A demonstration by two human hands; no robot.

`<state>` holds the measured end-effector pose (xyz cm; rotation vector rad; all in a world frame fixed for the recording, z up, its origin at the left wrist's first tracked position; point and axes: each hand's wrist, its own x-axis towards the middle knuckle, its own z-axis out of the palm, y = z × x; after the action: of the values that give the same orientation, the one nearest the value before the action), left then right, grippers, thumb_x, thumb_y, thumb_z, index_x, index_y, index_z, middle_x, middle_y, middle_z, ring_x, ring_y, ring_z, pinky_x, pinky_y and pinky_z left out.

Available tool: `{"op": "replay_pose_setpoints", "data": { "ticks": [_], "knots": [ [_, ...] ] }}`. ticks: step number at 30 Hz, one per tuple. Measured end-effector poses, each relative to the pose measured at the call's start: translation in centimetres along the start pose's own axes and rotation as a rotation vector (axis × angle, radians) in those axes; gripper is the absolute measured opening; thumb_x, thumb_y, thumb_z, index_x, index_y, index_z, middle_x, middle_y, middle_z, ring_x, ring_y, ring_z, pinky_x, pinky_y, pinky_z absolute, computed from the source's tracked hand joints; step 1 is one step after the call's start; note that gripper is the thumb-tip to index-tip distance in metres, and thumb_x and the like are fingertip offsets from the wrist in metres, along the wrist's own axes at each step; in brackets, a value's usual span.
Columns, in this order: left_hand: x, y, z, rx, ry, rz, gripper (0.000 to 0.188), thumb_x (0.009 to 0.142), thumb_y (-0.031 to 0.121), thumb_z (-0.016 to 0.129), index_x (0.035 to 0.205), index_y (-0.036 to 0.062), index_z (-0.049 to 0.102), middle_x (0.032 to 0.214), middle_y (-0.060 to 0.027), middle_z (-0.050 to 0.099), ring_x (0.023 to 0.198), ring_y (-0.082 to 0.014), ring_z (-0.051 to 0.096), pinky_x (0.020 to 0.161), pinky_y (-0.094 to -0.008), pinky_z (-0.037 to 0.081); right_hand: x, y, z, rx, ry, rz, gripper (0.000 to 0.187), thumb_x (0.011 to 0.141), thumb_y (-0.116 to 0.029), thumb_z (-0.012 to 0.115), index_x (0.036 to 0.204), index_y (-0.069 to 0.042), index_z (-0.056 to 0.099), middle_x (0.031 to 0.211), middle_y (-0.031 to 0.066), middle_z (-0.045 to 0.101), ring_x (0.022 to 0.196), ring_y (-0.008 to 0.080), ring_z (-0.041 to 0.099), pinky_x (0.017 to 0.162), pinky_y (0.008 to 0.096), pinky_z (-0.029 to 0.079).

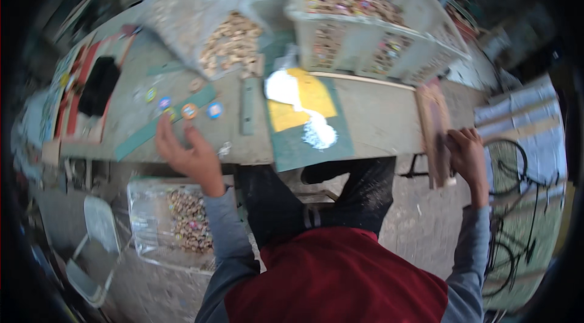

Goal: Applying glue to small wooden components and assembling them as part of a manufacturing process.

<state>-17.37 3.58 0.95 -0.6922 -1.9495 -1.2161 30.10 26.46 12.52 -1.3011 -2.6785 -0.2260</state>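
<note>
My left hand is over the table's near edge, its fingers spread and partly curled. Its fingertips are close to several small round discs with coloured faces: an orange one, a blue one and a yellow-green one. Whether a fingertip touches the nearest disc is hard to tell. On the right, my right hand has its fingers curled against the edge of a long wooden board, which juts past the table's front edge. The thumb side is partly hidden.
A clear bag spills plain wooden pieces. Behind stands a pale plastic crate of coloured pieces. White granules lie on a green and yellow mat. Below left are a lined box of pieces and a folding chair.
</note>
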Motion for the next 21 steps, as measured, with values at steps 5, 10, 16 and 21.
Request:
{"op": "replay_pose_setpoints", "data": {
  "ticks": [5,10,16,21],
  "knots": [
    [-0.2,0.4,0.1,-0.003,-0.01,-0.067,0.041,0.086,0.002,0.057,0.127,-0.0002,0.061,0.126,-0.0188,0.06,0.117,-0.0362,0.055,0.101,-0.0459,0.041,6.0,-9.1,-1.8,0.573,0.003,-0.122,0.022,0.081,-0.009,0.071,0.1,0.001,0.068,0.087,0.0131,0.067,0.086,0.0252,0.065,0.079,0.036,0.05],
    [-0.1,-0.8,-0.7,0.014,-0.014,-0.059,0.049,0.077,-0.002,0.056,0.126,-0.0012,0.06,0.121,-0.018,0.062,0.11,-0.0394,0.056,0.094,-0.0486,0.043,13.1,-22.1,0.0,0.519,-0.043,-0.728,0.014,0.08,-0.013,0.069,0.089,-0.005,0.064,0.086,0.0107,0.065,0.086,0.0301,0.062,0.078,0.0404,0.05],
    [0.0,-0.3,-0.3,0.028,-0.047,-0.077,0.048,0.076,0.001,0.058,0.124,-0.0001,0.061,0.119,-0.0183,0.063,0.109,-0.0385,0.057,0.095,-0.0483,0.044,18.8,-33.8,1.3,0.398,0.066,-1.031,0.017,0.087,-0.019,0.066,0.097,-0.005,0.066,0.087,0.011,0.064,0.088,0.031,0.062,0.075,0.0422,0.051],
    [-0.1,-0.2,0.2,0.026,-0.1,-0.09,0.045,0.077,0.004,0.061,0.122,0.0001,0.061,0.118,-0.0164,0.064,0.11,-0.0372,0.057,0.095,-0.0474,0.045,20.6,-35.0,-0.6,0.408,0.307,-1.039,0.029,0.085,-0.017,0.07,0.112,-0.005,0.068,0.09,0.0117,0.067,0.09,0.0312,0.065,0.08,0.0421,0.053]
  ]
}}
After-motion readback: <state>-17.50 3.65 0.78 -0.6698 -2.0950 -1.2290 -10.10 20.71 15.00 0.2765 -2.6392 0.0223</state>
